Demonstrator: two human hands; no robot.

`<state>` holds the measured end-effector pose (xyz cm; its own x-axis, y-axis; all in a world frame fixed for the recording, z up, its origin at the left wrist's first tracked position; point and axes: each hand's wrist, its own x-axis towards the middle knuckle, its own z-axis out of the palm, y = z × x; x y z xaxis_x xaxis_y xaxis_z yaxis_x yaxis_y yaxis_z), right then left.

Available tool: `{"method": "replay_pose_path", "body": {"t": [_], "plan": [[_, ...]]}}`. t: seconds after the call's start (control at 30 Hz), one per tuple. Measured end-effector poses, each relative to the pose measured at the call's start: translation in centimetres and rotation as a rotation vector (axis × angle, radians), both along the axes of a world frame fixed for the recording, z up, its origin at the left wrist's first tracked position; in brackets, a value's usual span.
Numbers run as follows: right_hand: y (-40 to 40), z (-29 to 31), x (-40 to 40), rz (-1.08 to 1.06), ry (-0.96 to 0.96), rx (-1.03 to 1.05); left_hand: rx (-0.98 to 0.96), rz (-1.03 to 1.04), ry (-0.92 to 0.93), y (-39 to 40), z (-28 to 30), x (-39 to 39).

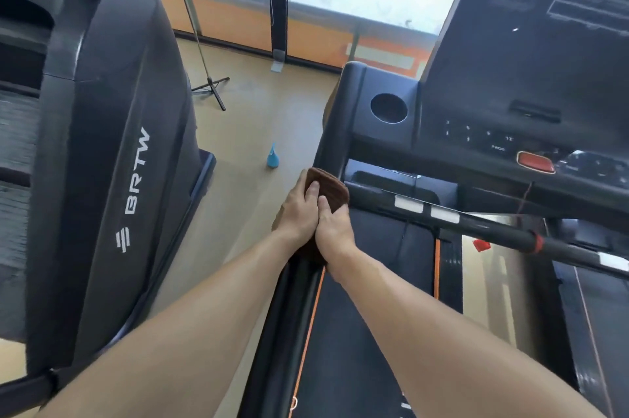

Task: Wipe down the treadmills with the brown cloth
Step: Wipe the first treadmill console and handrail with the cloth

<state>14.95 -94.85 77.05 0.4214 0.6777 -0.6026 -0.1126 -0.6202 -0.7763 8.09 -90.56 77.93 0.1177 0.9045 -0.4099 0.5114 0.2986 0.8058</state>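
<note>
The brown cloth (329, 188) is wrapped over the left handrail of the black treadmill (384, 145) in front of me, just below its console. My left hand (299, 209) grips the cloth from the left, thumb lying on top of it. My right hand (335, 230) grips it from the right, pressed against the left hand. A bit of cloth hangs out below my wrists. A second dark treadmill (112, 145) with white lettering stands to the left.
A small blue spray bottle (272, 157) stands on the tan floor between the treadmills. A black tripod stand (211, 83) is farther back near the window wall. The console has a cup holder (388, 108) and a red stop button (535, 162).
</note>
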Motion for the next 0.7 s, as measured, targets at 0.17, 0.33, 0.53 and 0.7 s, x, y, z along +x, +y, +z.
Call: {"method": "replay_pose_path", "body": {"t": [0.17,0.33,0.53,0.7], "plan": [[-0.6,1.4,0.2,-0.046,0.024,0.016,0.042,0.041,0.110,-0.5,0.7,0.3],[-2.8,3.3,1.5,-0.153,0.018,0.073,0.144,0.019,0.215,-3.1,2.5,0.9],[-7.6,6.7,7.8,0.097,-0.006,0.317,0.398,0.352,0.206,-9.6,4.1,7.1],[-8.7,8.0,15.2,0.270,-0.031,0.471,0.242,0.780,-0.241,-12.7,6.1,15.8]]}}
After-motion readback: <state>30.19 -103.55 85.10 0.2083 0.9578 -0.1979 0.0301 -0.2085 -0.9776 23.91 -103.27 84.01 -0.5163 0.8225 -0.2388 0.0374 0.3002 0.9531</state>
